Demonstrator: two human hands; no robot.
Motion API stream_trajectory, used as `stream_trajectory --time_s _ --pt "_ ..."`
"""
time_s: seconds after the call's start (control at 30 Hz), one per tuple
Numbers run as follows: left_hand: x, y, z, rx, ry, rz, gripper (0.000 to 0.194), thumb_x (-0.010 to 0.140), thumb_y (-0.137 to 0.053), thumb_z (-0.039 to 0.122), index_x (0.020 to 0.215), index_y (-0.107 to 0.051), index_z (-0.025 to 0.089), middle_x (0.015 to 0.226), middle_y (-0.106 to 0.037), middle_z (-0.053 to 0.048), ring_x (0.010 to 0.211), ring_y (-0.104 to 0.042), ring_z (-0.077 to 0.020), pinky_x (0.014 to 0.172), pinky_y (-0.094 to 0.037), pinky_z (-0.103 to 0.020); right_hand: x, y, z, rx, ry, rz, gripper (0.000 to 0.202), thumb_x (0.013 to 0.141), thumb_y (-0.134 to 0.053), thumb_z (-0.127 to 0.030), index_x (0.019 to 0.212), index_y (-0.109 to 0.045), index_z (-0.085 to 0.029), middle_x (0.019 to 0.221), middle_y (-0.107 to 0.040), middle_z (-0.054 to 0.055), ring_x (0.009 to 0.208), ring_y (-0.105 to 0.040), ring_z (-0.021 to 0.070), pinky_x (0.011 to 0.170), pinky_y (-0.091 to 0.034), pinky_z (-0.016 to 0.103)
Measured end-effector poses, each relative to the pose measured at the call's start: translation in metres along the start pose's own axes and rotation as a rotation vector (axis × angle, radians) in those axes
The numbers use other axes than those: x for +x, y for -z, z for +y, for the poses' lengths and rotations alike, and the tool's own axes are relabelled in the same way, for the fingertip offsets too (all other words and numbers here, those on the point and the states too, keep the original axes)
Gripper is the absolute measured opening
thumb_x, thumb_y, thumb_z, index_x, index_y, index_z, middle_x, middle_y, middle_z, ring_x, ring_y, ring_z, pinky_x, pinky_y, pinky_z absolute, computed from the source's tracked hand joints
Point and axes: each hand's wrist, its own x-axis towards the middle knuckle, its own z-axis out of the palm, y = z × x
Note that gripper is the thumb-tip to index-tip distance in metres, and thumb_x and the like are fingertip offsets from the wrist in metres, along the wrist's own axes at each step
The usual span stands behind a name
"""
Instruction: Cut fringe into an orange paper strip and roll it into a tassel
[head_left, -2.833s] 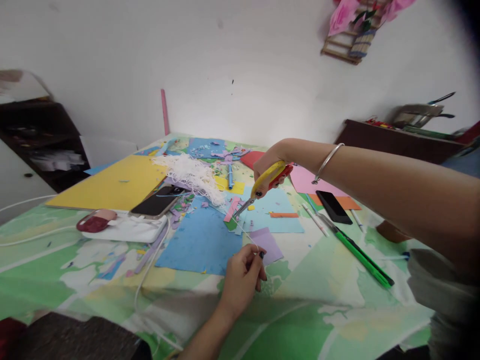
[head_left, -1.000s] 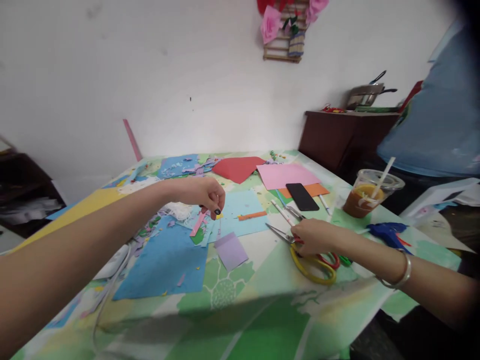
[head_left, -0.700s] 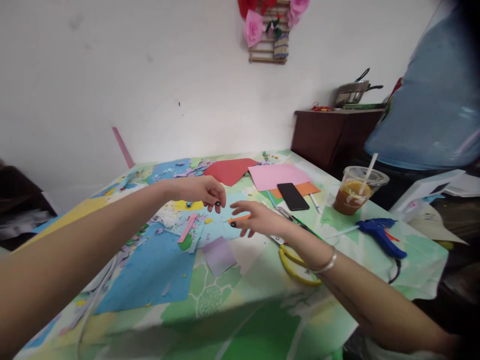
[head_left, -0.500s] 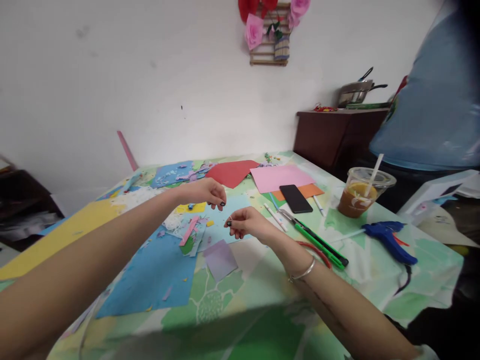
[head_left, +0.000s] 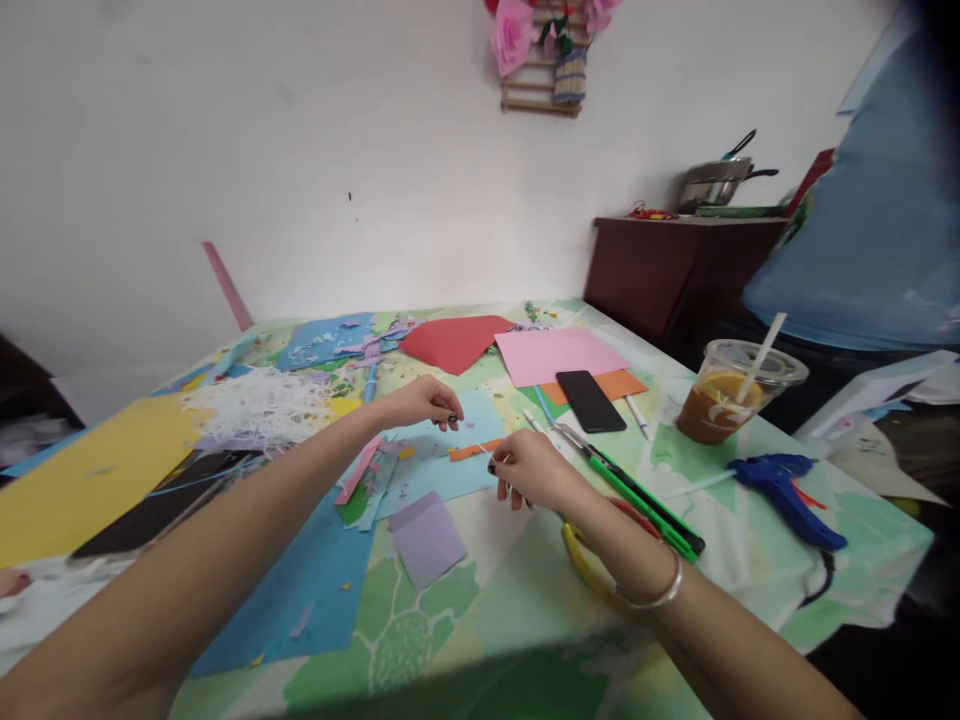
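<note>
A thin white strand (head_left: 478, 444) is stretched between my two hands, above a light blue sheet (head_left: 431, 480). One end is pinched in the closed fingertips of my left hand (head_left: 421, 403). The other end is between the closed fingers of my right hand (head_left: 531, 468). Whether it is thread or paper I cannot tell. Behind the strand, an orange paper strip (head_left: 474, 452) lies on the light blue sheet. A purple paper square (head_left: 427, 540) rests on the tablecloth below my hands. Yellow-handled scissors (head_left: 589, 568) lie partly hidden under my right forearm.
At the right are a green utility knife (head_left: 645, 502), a black phone (head_left: 590, 401), a drink cup (head_left: 724, 405) and a blue glue gun (head_left: 784, 490). White paper shreds (head_left: 259, 408) pile at the left. Part of another person's hand (head_left: 11, 582) shows at the left edge.
My hands have moved apart, with the right hand further right and lower, and the white strand now shows between them. The orange strip and yellow scissor handle have come into sight.
</note>
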Motion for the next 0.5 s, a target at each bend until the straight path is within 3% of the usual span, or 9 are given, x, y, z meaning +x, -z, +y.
stream_trajectory --time_s 0.17,0.33,0.5 --pt "0.017 -0.019 -0.013 0.07 -0.006 -0.052 0.018 0.084 -0.059 0.026 0.094 -0.063 0.012 0.087 -0.067 -0.005 0.074 -0.063 -0.0148 0.07 -0.053 -0.033 -0.02 -0.006 0.001 -0.113 0.0 0.127 0.014 0.081 -0.053 -0.01 0.069 -0.06 -0.014 0.054 -0.066 0.003 0.039 -0.059 0.0117 0.044 -0.043 0.02" --pt "0.027 -0.02 -0.022 0.146 0.029 -0.031 0.03 0.087 -0.055 0.031 0.112 -0.057 0.015 0.111 -0.06 -0.008 0.092 -0.061 -0.0197 0.077 -0.052 -0.04 -0.015 -0.002 0.003 -0.134 -0.037 0.058 0.018 0.088 -0.053 -0.017 0.073 -0.063 -0.012 0.063 -0.068 0.003 0.044 -0.06 0.0094 0.049 -0.047 0.02" --pt "0.035 -0.007 -0.027 0.184 0.043 0.05 0.032 0.087 -0.055 0.031 0.115 -0.055 0.015 0.115 -0.058 -0.009 0.096 -0.06 -0.0209 0.08 -0.052 -0.041 0.018 0.022 0.005 -0.155 -0.129 -0.022 0.025 0.092 -0.054 -0.029 0.112 -0.058 -0.015 0.11 -0.061 0.008 0.09 -0.062 0.0191 0.077 -0.053 0.037"
